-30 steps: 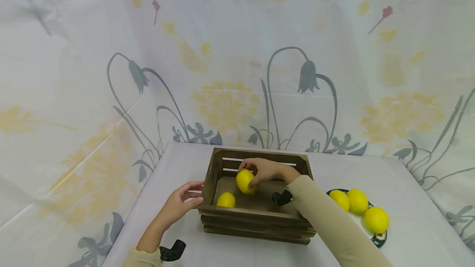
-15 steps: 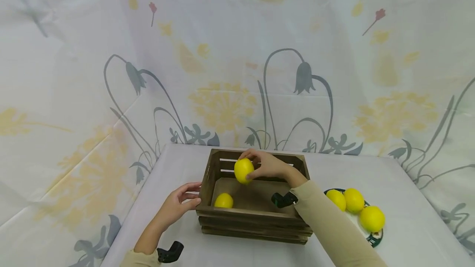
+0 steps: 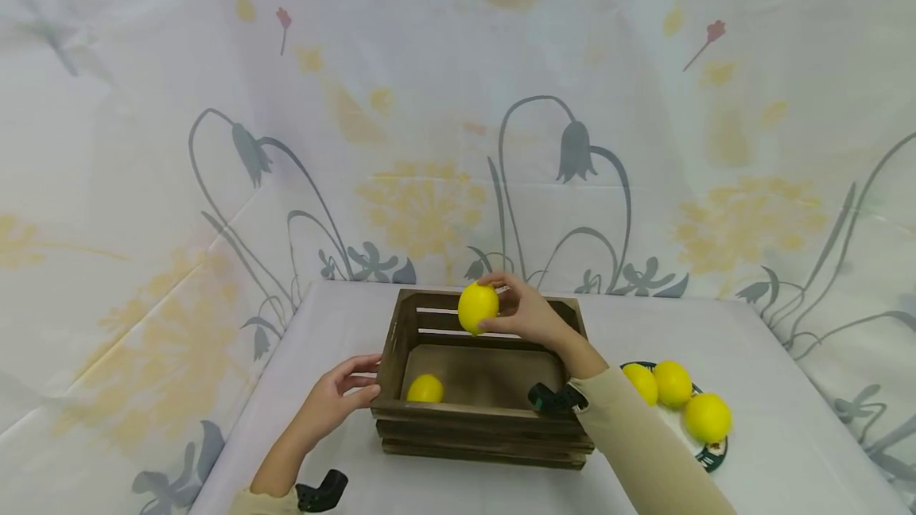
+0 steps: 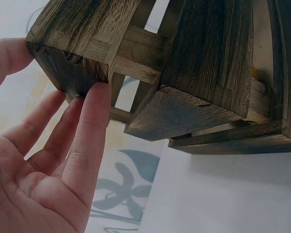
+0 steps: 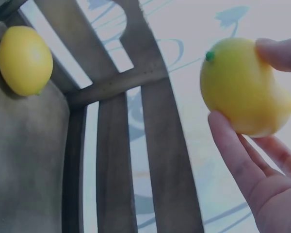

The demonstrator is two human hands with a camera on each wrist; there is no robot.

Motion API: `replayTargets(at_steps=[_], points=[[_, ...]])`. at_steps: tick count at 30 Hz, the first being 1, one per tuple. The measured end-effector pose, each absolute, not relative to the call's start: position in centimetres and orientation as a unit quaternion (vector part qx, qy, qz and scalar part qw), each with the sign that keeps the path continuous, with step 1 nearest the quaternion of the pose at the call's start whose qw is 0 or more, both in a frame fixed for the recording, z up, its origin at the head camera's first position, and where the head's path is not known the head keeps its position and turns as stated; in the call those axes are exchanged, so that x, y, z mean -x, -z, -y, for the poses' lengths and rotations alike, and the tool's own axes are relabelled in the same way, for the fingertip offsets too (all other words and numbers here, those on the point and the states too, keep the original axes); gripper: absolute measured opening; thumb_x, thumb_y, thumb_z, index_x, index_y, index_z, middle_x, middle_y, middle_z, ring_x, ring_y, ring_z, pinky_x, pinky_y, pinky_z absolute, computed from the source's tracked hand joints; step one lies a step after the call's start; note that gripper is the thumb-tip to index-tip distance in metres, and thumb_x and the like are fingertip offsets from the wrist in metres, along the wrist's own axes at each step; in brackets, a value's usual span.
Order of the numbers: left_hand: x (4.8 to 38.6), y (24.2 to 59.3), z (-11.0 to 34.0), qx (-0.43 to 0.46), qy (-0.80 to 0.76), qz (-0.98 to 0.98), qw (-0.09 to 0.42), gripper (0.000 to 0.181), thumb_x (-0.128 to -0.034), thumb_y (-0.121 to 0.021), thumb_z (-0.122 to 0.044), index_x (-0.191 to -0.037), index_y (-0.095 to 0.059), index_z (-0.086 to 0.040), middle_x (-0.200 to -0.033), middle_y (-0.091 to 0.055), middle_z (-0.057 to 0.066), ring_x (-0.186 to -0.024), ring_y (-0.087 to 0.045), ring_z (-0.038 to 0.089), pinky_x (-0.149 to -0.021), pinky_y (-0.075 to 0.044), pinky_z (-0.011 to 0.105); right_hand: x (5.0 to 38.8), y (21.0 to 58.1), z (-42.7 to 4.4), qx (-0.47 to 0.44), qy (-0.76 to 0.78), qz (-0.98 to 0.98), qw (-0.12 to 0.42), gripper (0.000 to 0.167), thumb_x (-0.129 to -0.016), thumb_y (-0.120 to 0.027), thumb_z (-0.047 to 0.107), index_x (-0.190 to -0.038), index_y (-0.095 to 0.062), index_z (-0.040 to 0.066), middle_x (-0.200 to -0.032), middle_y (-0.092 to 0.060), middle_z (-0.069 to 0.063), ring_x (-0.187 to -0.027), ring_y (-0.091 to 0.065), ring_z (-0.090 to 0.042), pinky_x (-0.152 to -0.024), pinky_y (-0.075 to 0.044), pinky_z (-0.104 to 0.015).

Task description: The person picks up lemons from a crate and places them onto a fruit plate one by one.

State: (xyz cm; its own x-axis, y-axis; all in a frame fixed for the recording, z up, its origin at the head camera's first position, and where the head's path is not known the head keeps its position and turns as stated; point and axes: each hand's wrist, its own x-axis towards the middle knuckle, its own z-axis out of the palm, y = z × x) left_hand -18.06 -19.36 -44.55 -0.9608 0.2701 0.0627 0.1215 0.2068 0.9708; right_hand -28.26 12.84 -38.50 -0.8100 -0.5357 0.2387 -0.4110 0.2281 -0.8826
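A brown slatted wooden crate [image 3: 481, 429] stands mid-table. Against its left outer side my left hand [image 3: 331, 401] rests its fingertips; in the left wrist view, thumb and fingers [image 4: 89, 128] touch the end of an upper slat [image 4: 82, 34]. Above the crate's interior, near the back wall, my right hand [image 3: 537, 315] pinches a yellow lemon [image 3: 478, 308] between thumb and fingers. The right wrist view shows that lemon [image 5: 242, 87] with a green stem tip. Another lemon [image 3: 425, 389] lies in the crate's front left corner.
Right of the crate, partly behind my right sleeve [image 3: 644, 435], a plate [image 3: 717, 458] with a dark green patterned rim holds three lemons [image 3: 708, 417]. White flower-printed cloth [image 3: 444, 102] rises behind and beside the white table [image 3: 336, 324].
My right hand has lifted the lemon from inside the crate up to about its rim. The left hand stays against the crate. The head view has shifted slightly.
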Motion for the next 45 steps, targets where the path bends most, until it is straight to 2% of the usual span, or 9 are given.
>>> replayTargets(at_steps=[8, 17, 22, 28, 36, 45], points=[[18.1, 44.7, 19.5, -0.127, -0.616, -0.775, 0.061, 0.049, -0.0892, -0.063, -0.012, -0.132, -0.045, 0.004, -0.125, -0.048, 0.025, -0.105, -0.054, 0.031, -0.078, -0.052, 0.03, 27.0, 38.0, -13.3, 0.269, 0.574, -0.773, -0.009, 0.059, -0.076, -0.076, 0.005, -0.127, -0.047, 0.006, -0.124, -0.045, -0.02, -0.1, -0.057, -0.034, -0.08, -0.052, -0.036], [18.1, 44.6, 19.4, -0.13, -0.615, -0.775, 0.066, 0.049, -0.0896, -0.062, -0.012, -0.132, -0.045, 0.004, -0.125, -0.048, 0.025, -0.106, -0.053, 0.033, -0.078, -0.052, 0.03, 25.3, 37.1, -14.3, 0.229, 0.589, -0.771, -0.078, 0.058, -0.075, -0.077, 0.007, -0.125, -0.047, 0.008, -0.124, -0.045, -0.017, -0.097, -0.057, -0.031, -0.079, -0.052, -0.033], [18.1, 44.6, 19.3, -0.131, -0.615, -0.775, 0.064, 0.049, -0.0897, -0.062, -0.012, -0.132, -0.045, 0.004, -0.125, -0.048, 0.025, -0.106, -0.053, 0.033, -0.078, -0.052, 0.03, 24.4, 36.9, -15.3, 0.216, 0.588, -0.774, -0.093, 0.059, -0.075, -0.077, 0.006, -0.126, -0.047, 0.007, -0.124, -0.047, -0.016, -0.094, -0.059, -0.031, -0.077, -0.052, -0.03], [18.1, 44.6, 19.3, -0.132, -0.616, -0.774, 0.061, 0.049, -0.0897, -0.062, -0.012, -0.132, -0.045, 0.004, -0.126, -0.048, 0.025, -0.106, -0.052, 0.032, -0.078, -0.051, 0.028, 23.0, 36.5, -16.5, 0.203, 0.595, -0.771, -0.098, 0.058, -0.077, -0.074, 0.003, -0.127, -0.045, 0.005, -0.127, -0.045, -0.017, -0.096, -0.059, -0.033, -0.076, -0.053, -0.028], [17.9, 44.5, 19.3, -0.132, -0.618, -0.773, 0.061, 0.048, -0.0897, -0.061, -0.011, -0.132, -0.045, 0.005, -0.125, -0.048, 0.026, -0.106, -0.053, 0.031, -0.077, -0.051, 0.028, 21.3, 36.6, -18.2, 0.175, 0.589, -0.779, -0.12, 0.057, -0.077, -0.075, 0.002, -0.126, -0.046, 0.004, -0.128, -0.046, -0.014, -0.094, -0.057, -0.022, -0.074, -0.052, -0.024], [17.9, 44.5, 19.4, -0.134, -0.621, -0.77, 0.059, 0.049, -0.0896, -0.062, -0.011, -0.132, -0.044, 0.005, -0.126, -0.048, 0.026, -0.103, -0.056, 0.023, -0.077, -0.052, 0.029, 20.2, 37.2, -20.4, 0.155, 0.588, -0.779, -0.151, 0.057, -0.078, -0.073, 0.001, -0.127, -0.045, 0.002, -0.13, -0.043, -0.011, -0.095, -0.053, -0.013, -0.073, -0.051, -0.021]])
